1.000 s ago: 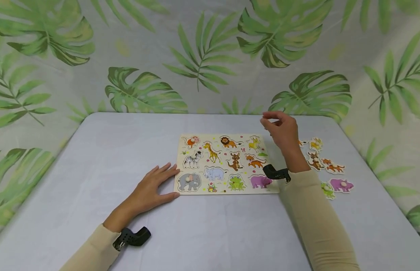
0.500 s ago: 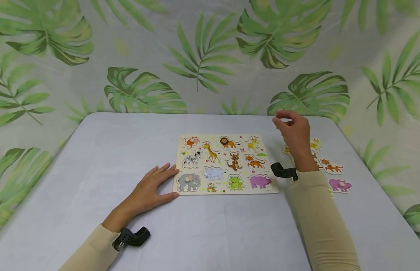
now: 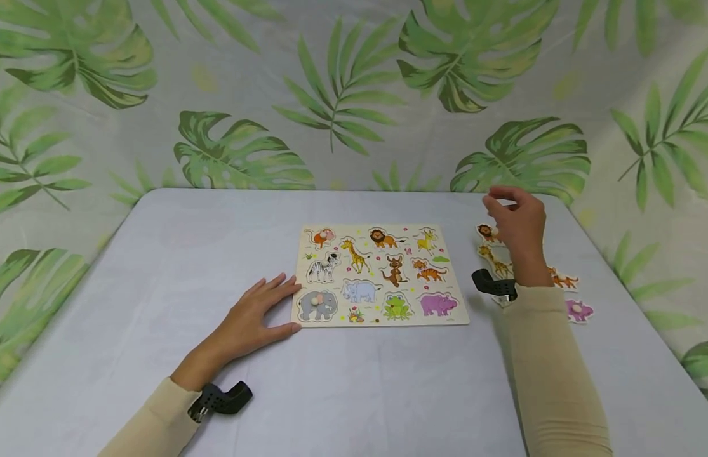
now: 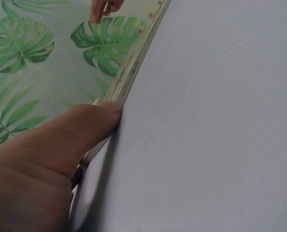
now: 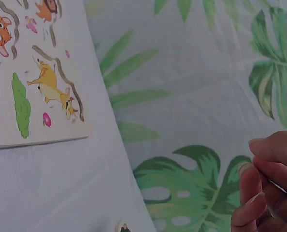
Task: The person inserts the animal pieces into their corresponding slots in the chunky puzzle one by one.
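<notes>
A pale wooden animal puzzle board (image 3: 459, 317) lies flat on the table. My left hand (image 3: 247, 324) rests at its left side with fingers spread; in the left wrist view the thumb (image 4: 85, 128) touches the board's edge. Knobbed elephant (image 3: 326, 306) and monkey (image 3: 321, 237) pieces sit in the board. To the right of the board my right hand (image 3: 522, 225) is raised, fingers loosely curled and thumb near the index fingertip; nothing shows between them in the right wrist view. Below it lie the loose lion (image 3: 486, 232) and giraffe (image 3: 493, 261) pieces.
Tiger (image 3: 564, 279) and hippo (image 3: 580, 311) pieces lie farther right, partly covered by the right arm. Other loose pieces are hidden under that arm. A white cloth covers the table (image 3: 354, 393); a leaf-patterned curtain (image 3: 245, 76) hangs behind it.
My right hand has moved right, away from the board and over the loose pieces. The lion and giraffe pieces have come into view, while others are now covered. The left hand stays put.
</notes>
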Demonstrator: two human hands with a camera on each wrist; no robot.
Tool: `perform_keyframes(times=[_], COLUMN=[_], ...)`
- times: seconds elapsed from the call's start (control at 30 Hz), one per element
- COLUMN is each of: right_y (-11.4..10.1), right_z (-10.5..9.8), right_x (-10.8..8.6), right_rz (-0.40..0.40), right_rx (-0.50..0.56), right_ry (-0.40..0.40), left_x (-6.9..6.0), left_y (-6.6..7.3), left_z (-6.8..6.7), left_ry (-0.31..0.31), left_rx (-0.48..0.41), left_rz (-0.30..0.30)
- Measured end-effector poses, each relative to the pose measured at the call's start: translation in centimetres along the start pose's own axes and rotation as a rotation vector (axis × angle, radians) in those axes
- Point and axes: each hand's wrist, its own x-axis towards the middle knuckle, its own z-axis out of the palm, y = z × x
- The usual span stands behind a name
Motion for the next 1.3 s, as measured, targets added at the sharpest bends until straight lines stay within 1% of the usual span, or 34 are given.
perform_keyframes(times=[0.3, 0.57, 0.83, 1.07, 1.3], right_y=[1.0, 2.7, 4.0, 4.7, 6.0], right_z=[-0.1, 0.0, 0.1, 0.2, 0.5], right_x=[0.3, 0.9, 1.2, 1.1, 1.3], right_rz=[0.047, 0.111, 0.154, 0.167, 0.212], right_rx=[0.005, -0.004, -0.005, -0.029, -0.046], right_ry=[0.005, -0.002, 0.025, 0.013, -0.006], left_x=[0.1, 0.1, 0.0, -0.1, 0.1], left_y=[-0.3, -0.3, -0.4, -0.2, -0.1], left_z=[0.0, 0.1, 0.3, 0.1, 0.0], left_ry=[0.005, 0.003, 0.016, 0.006, -0.001], left_rx=[0.003, 0.000, 0.006, 0.007, 0.007], left_rz=[0.012, 0.019, 0.020, 0.019, 0.016])
